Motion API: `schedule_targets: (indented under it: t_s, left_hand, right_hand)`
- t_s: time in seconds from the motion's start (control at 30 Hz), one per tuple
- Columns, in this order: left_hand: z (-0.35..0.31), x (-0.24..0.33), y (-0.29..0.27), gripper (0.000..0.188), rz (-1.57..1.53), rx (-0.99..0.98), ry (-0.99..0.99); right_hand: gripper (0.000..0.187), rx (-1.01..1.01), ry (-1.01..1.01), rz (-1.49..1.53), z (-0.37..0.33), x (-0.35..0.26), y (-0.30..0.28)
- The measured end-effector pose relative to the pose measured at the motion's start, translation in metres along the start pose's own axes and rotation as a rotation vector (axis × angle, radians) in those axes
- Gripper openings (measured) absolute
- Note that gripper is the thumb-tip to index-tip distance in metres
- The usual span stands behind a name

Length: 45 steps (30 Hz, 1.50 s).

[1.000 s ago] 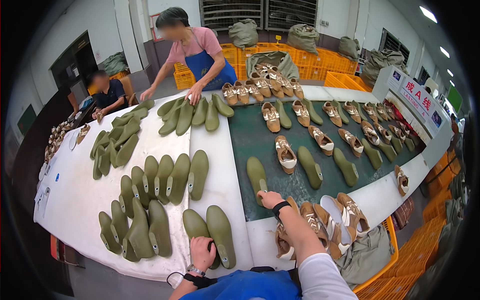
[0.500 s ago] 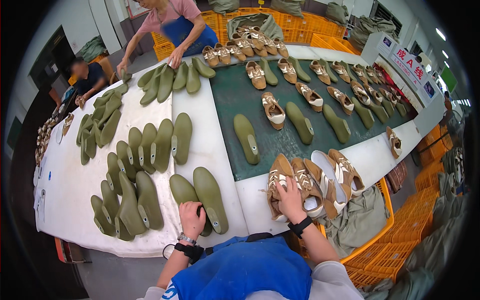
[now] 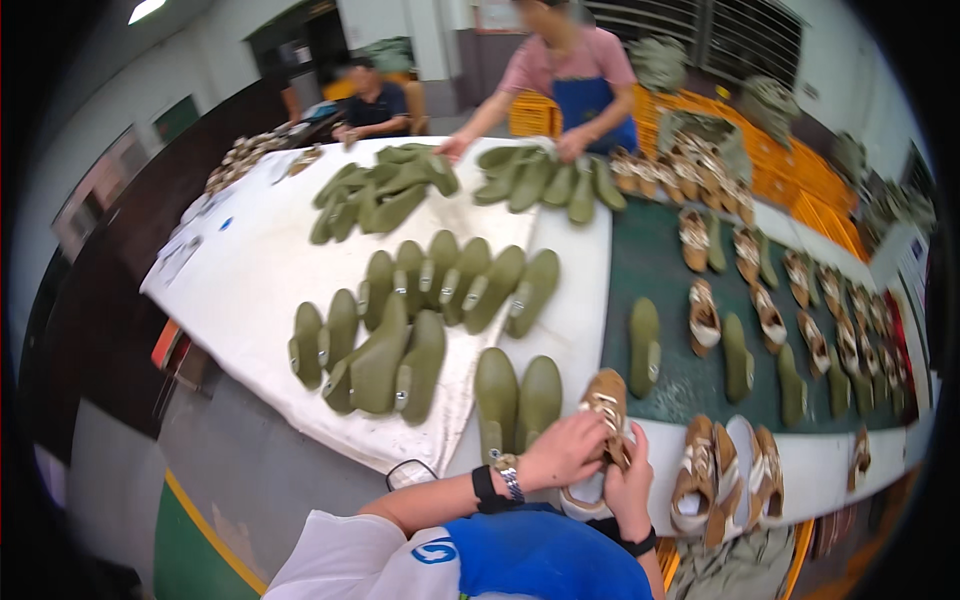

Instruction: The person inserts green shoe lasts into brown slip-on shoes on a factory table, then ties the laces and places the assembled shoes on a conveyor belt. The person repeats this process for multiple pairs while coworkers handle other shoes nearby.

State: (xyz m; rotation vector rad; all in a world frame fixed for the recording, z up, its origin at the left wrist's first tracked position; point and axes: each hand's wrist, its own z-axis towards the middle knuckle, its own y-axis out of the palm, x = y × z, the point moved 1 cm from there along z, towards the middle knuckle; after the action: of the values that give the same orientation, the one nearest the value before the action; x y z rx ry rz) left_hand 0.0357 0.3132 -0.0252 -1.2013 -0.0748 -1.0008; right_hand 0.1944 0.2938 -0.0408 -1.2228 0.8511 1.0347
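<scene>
Close in front of my body, a brown and white lace-up sneaker (image 3: 606, 388) is held between both hands, its toe pointing away from me. My left hand (image 3: 568, 450) grips it at the laces, with the fingertips partly hidden. On its right side my right hand (image 3: 630, 488) is closed around it. Just left of the shoe, a pair of olive-green shoe lasts (image 3: 540, 398) lies on the white table. To my right stand several more brown sneakers (image 3: 695, 470), with a pale insole-like piece (image 3: 742, 450) among them.
Several green lasts (image 3: 375, 365) lie in groups on the white table (image 3: 300, 255). Rows of sneakers and lasts stand on the dark green belt (image 3: 680, 385). Across the table a co-worker (image 3: 590, 85) touches lasts; another person (image 3: 375, 108) sits farther back. Orange crates (image 3: 780, 165) line the wall.
My view has swung left. My right hand has brought a sneaker from the group on the right over beside the two lasts. My left hand has left the lasts and grasped the sneaker.
</scene>
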Motion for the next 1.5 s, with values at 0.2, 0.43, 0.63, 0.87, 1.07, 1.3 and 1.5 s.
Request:
schedule_targets:
  t_s: [0.2, 0.43, 0.63, 0.87, 1.07, 1.3, 1.5]
  left_hand:
    - [-0.014, -0.006, 0.004, 0.049, -0.065, 0.187, -0.012]
    - [-0.014, -0.001, -0.002, 0.043, -0.153, 0.116, -0.104]
    - [-0.012, -0.002, -0.002, 0.036, -0.119, 0.054, 0.016]
    - [-0.022, -0.026, 0.006, 0.027, -0.312, 0.096, -0.2]
    - [-0.029, -0.046, 0.001, 0.025, -0.591, -0.027, -0.467]
    - [-0.018, -0.024, -0.007, 0.032, -0.425, 0.123, -0.362]
    - [-0.015, -0.005, -0.02, 0.035, -0.283, 0.171, -0.322]
  right_hand:
    - [0.058, -0.158, -0.107, -0.296, 0.003, -0.005, -0.006]
    - [0.033, -0.249, -0.304, -0.449, 0.007, -0.009, -0.006]
    - [0.027, -0.297, -0.312, -0.356, 0.009, -0.007, -0.009]
    - [0.018, -0.231, -0.402, -0.277, 0.003, 0.005, -0.01]
    - [0.013, -0.136, -0.476, -0.163, -0.001, 0.007, -0.019]
    - [0.029, -0.203, -0.296, -0.279, 0.01, -0.006, -0.007]
    - [0.029, -0.071, -0.438, -0.353, 0.015, -0.022, 0.006]
